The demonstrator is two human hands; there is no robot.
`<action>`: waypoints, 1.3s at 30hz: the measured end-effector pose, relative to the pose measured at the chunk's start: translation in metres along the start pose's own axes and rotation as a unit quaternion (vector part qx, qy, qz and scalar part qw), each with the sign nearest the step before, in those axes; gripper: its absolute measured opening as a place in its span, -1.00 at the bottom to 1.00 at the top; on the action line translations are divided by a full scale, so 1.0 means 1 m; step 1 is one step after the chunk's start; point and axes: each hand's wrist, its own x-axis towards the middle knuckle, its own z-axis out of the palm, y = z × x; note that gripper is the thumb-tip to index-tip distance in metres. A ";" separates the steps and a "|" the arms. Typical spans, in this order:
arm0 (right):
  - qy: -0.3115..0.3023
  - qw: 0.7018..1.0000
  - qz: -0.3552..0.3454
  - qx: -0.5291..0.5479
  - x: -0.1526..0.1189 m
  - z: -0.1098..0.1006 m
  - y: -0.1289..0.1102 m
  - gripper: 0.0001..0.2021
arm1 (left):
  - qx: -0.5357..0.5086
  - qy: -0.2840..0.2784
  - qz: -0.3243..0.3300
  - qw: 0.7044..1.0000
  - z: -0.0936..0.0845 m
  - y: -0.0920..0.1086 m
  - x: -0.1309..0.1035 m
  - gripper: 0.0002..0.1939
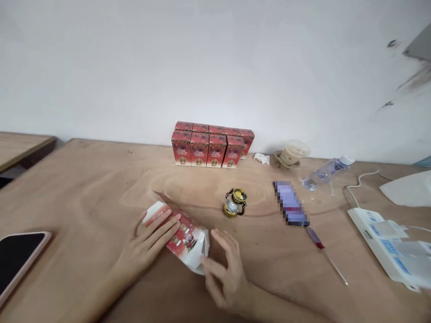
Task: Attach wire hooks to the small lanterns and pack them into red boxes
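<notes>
A red and white printed carton [190, 240] lies tilted on the table in front of me, with white flaps standing out at its right end. My left hand [148, 242] is laid over the carton's left part, fingers across the printed side, and grips it. At the flapped end, my right hand [227, 271] has its fingertips on a white flap, thumb and forefinger apart around that end. A small gold and black lantern [234, 203] with a clear middle stands upright just beyond the carton. The carton's inside is hidden from me.
Several red Christmas boxes [208, 149] stand in two rows by the wall. To the right are a phone [291, 203], a screwdriver [325, 253], a plastic bottle [328, 172], a cup [292, 153], crumpled tissue [261, 158] and a power strip [387, 246]. Another phone [22, 260] lies at left.
</notes>
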 end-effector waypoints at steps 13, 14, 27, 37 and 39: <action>-0.051 0.906 0.297 0.298 0.001 0.014 0.014 -0.70 | -0.179 -0.067 -0.079 0.978 0.013 0.010 -0.011 -0.39; -0.042 0.906 0.299 0.295 0.000 0.015 0.014 -0.67 | -0.193 -0.087 -0.065 0.975 0.013 0.011 -0.011 -0.37; 0.026 0.919 0.306 0.246 0.003 0.019 0.011 -0.70 | -0.214 0.009 -0.036 0.976 0.014 0.041 -0.007 -0.64; 0.003 0.953 0.219 0.209 0.003 0.020 0.011 -0.45 | -0.256 0.094 -0.093 0.958 0.020 0.057 0.005 -0.80; 0.017 0.944 0.245 0.221 0.005 0.019 0.011 -0.46 | -0.249 0.095 -0.071 0.961 0.019 0.061 0.006 -0.79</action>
